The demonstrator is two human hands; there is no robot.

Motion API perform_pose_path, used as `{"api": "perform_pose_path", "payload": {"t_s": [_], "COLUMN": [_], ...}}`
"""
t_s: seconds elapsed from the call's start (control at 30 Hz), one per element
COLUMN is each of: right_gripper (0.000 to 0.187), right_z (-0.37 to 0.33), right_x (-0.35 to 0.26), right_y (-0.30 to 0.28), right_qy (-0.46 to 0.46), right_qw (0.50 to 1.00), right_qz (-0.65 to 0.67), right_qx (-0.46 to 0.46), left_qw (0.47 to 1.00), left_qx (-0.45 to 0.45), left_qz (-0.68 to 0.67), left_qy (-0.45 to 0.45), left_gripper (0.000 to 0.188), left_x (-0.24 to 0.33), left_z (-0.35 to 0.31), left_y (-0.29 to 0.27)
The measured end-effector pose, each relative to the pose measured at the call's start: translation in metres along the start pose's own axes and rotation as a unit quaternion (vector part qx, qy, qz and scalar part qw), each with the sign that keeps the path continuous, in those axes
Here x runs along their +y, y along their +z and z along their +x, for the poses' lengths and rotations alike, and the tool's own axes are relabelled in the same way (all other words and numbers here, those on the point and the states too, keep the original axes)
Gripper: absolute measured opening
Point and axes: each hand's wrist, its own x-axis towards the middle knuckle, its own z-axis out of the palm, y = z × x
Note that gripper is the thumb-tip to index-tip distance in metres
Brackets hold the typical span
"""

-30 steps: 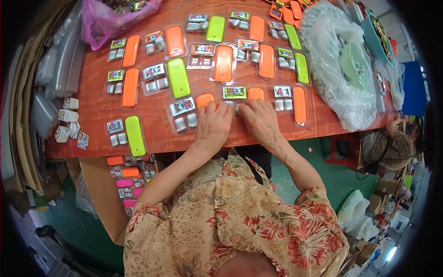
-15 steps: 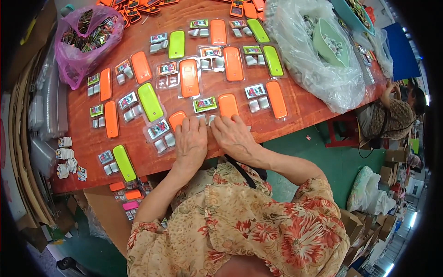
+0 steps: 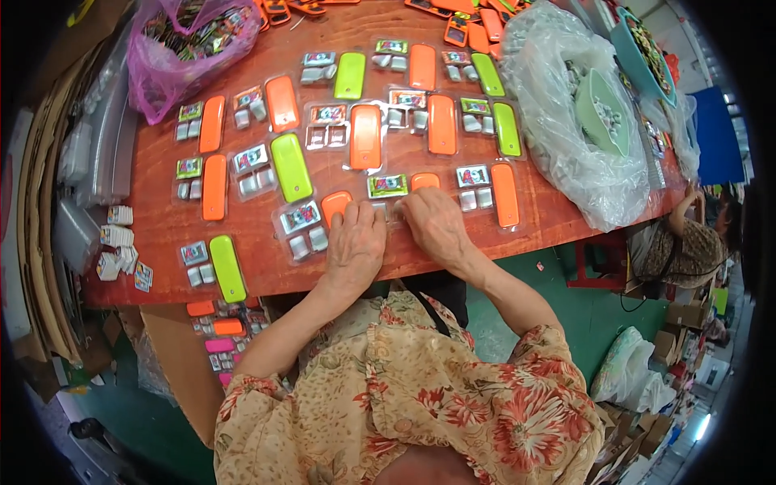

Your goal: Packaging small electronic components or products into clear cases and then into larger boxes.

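Both hands work at a clear plastic blister tray near the table's front edge. It holds a green candy-like packet (image 3: pixel 388 187) and an orange plastic case (image 3: pixel 424 181). My left hand (image 3: pixel 356 246) has its fingers bent and pressed together at the tray's lower left, partly covering the orange case (image 3: pixel 337 204) of a neighbouring tray. My right hand (image 3: pixel 438 230) is closed at the tray's lower right, thumb and fingers drawn together. White pieces (image 3: pixel 380 209) show between the hands. Whatever the fingertips hold is hidden.
Similar trays with orange or lime-green cases (image 3: pixel 291 167) cover the red-brown table (image 3: pixel 323 271). A pink bag (image 3: pixel 158 81) of packets lies far left. At right, a clear bag (image 3: pixel 558 145) holds a green scoop (image 3: pixel 600 113). Card stacks (image 3: pixel 117 236) lie left. Another person (image 3: pixel 687 242) sits right.
The view has shifted, so the table's contents appear farther right. My right hand has moved away from my left, uncovering more of the tray between them. My left hand remains at the tray.
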Motion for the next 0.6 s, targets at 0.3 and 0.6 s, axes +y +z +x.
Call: {"api": "perform_pose_path", "payload": {"t_s": [0.3,0.6], "right_gripper": [0.012,0.006], "right_z": [-0.004,0.012], "right_x": [-0.008,-0.001], "right_y": [-0.009,-0.006], "right_qy": [-0.017,-0.005], "right_qw": [0.998,0.997], "right_qz": [-0.01,-0.011], "right_qx": [-0.063,-0.082], "left_qw": [1.0,0.999], "left_qx": [0.013,0.026], "left_qz": [-0.002,-0.019], "left_qy": [-0.006,-0.018], "left_gripper": [0.016,0.014], "left_x": [-0.002,0.0], "left_z": [0.001,0.003], "left_y": [0.003,0.0]}}
